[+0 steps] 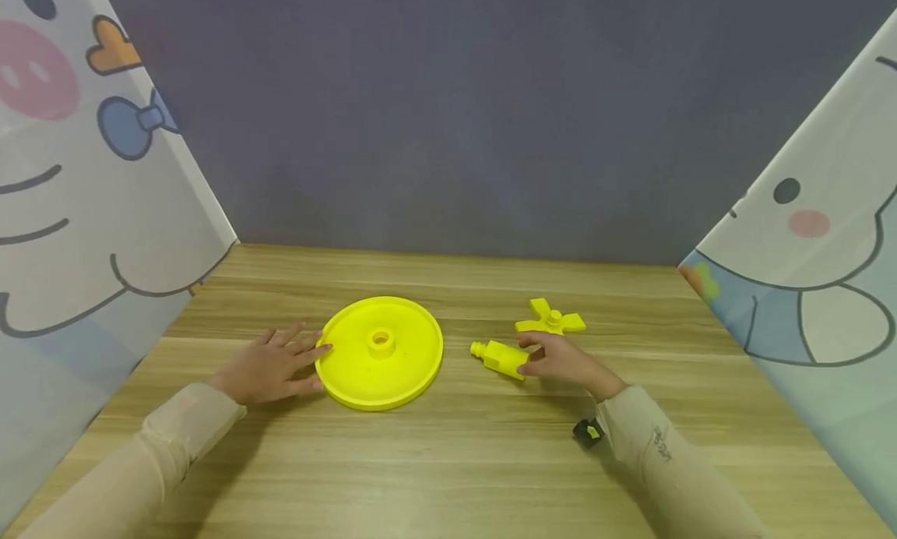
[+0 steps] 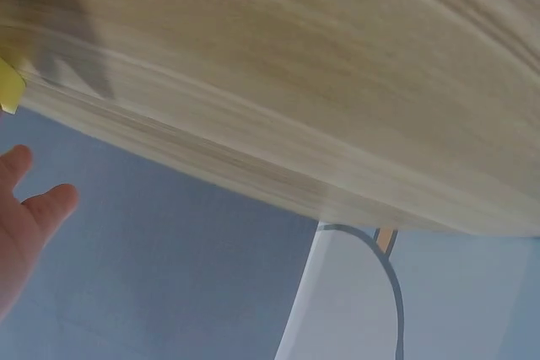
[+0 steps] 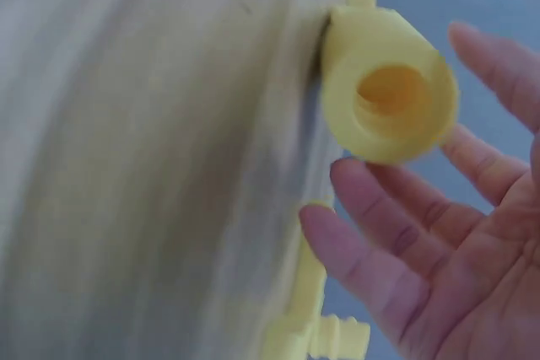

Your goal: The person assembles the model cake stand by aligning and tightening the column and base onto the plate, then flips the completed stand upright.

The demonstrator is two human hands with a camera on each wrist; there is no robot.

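A round yellow tray-like disc (image 1: 357,379) with a raised rim and a hollow hub lies on the table. My left hand (image 1: 269,368) has its fingers spread, the fingertips over the disc's left rim. Only part of that hand (image 2: 29,225) and a bit of yellow show in the left wrist view. To the right, a yellow post (image 1: 506,358) with a ridged, threaded-looking tip lies on its side. My right hand (image 1: 564,361) is at its near end, and in the right wrist view its loosely bent fingers (image 3: 371,267) are spread beside the post's hollow end (image 3: 342,115).
Behind my right hand lies a yellow propeller-shaped piece (image 1: 543,321) with a central stub. A small black object (image 1: 587,432) sits at my right cuff. A dark grey wall (image 1: 448,134) rises at the back, with cartoon-printed panels (image 1: 827,290) at both sides of the wooden table (image 1: 420,469).
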